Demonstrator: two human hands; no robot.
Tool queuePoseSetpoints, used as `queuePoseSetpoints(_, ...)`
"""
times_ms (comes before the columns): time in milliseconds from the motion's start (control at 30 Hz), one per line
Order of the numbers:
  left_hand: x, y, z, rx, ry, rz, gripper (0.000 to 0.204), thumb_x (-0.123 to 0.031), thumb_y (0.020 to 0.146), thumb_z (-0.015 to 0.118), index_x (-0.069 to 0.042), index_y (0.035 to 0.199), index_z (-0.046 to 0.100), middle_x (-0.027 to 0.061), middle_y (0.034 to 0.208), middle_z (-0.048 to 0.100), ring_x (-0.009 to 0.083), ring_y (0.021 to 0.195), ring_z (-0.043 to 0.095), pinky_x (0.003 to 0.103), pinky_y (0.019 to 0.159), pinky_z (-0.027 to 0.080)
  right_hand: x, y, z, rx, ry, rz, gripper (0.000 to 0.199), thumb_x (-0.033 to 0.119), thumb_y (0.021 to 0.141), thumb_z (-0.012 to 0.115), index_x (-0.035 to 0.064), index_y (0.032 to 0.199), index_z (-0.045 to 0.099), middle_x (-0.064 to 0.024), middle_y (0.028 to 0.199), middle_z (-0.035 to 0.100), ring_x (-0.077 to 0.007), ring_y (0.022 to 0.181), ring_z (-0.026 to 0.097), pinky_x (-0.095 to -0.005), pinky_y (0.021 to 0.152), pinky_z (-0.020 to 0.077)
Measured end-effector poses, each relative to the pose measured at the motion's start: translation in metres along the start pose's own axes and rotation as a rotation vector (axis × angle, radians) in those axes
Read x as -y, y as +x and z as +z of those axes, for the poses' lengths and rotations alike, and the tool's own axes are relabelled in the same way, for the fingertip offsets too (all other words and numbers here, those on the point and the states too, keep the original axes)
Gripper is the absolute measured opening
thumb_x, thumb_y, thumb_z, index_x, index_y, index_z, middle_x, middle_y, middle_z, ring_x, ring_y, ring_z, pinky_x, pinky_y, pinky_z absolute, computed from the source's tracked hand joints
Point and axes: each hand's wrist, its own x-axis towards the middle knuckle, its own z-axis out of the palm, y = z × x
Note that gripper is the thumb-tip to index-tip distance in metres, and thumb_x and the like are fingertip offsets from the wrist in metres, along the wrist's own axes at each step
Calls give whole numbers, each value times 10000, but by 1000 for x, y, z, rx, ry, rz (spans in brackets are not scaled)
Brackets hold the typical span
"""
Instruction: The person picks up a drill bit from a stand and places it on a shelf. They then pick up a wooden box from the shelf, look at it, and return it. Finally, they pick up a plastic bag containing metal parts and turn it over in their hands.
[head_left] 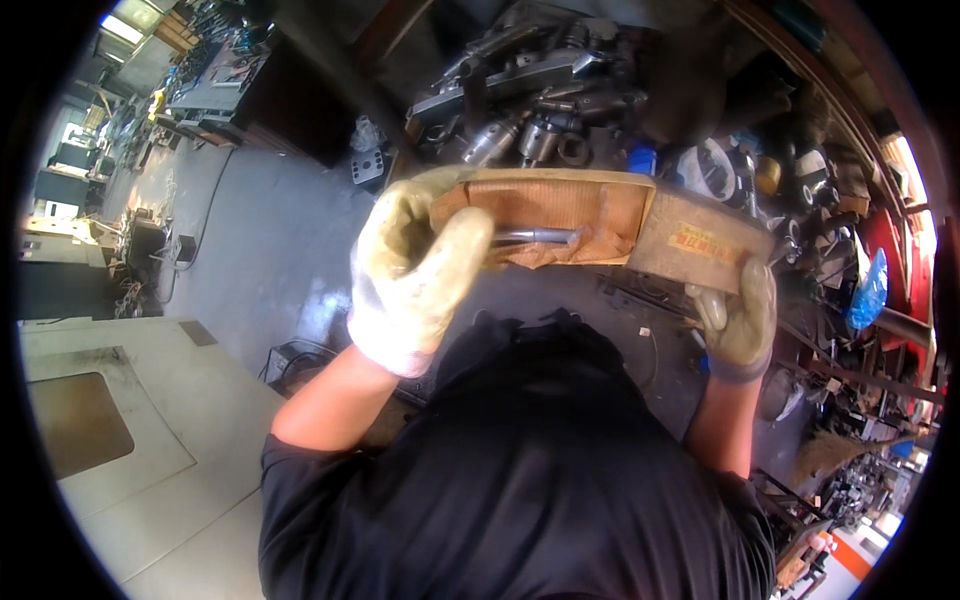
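Observation:
A long cardboard box [560, 176] is held up in front of my chest. Brown paper [610, 222] lines it, and a grey metal rod [545, 236], like a tool shank, lies inside. My left hand [415, 255], in a soiled pale work glove, grips the left end, with the thumb over the near side and covering part of the rod. At the right, a brown cardboard lid [660, 250] with a yellow and red label meets the box end; whether it overlaps cannot be made out. My gloved right hand [742, 315] is closed on its lower right corner.
Beyond the box, metal tool holders and chucks [540, 135] are heaped on a shelf. Parts and a blue plastic bag [868, 290] crowd the right side. A pale machine cabinet [150, 440] stands at lower left, beside grey floor [260, 220]. A broom [830, 455] lies at lower right.

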Motion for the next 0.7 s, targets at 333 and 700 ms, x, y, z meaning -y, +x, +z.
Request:
queuePoseSetpoints(333, 2, -8, 13, 121, 85, 166, 754, 91, 894, 535, 2, 1609, 314, 192, 1439, 563, 279, 1328, 583, 403, 1117, 490, 29, -13, 51, -290, -226, 43, 425, 286, 956, 679, -96, 1140, 653, -78, 878, 640, -98, 641, 509, -226, 570, 384)
queuePoseSetpoints(700, -4, -11, 16, 232, -48, 208, 687, -56, 1000, 602, 30, 1612, 301, 225, 1510, 530, 306, 1401, 549, 422, 1174, 439, -2, -17, 29, -292, -1, 52, 201, 56, 1006, 673, -36, 1185, 667, -237, 1074, 691, -317, 890, 693, -356, 750, 580)
